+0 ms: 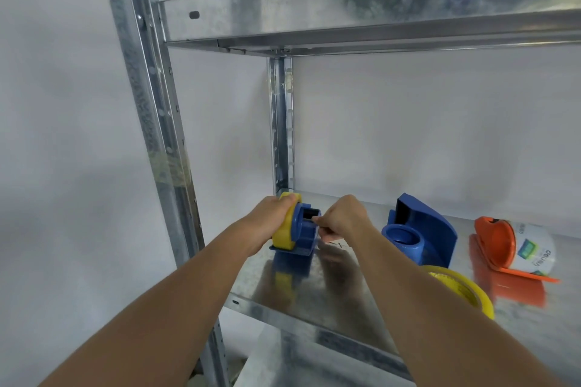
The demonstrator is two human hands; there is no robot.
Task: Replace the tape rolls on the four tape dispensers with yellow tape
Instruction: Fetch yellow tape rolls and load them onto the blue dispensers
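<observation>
Yellow tape roll (284, 226) under left hand (272, 218)

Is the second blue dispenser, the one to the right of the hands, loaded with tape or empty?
Empty. The second blue dispenser shows a bare blue hub, and a loose yellow tape roll lies on the shelf before it.

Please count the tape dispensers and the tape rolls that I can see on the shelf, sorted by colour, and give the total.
Blue dispensers: 2, one held, one without a roll
Orange dispenser: 1
Yellow tape rolls: 2, one on the held dispenser, one loose
White tape roll: 1, on the orange dispenser
Total: 6
</observation>
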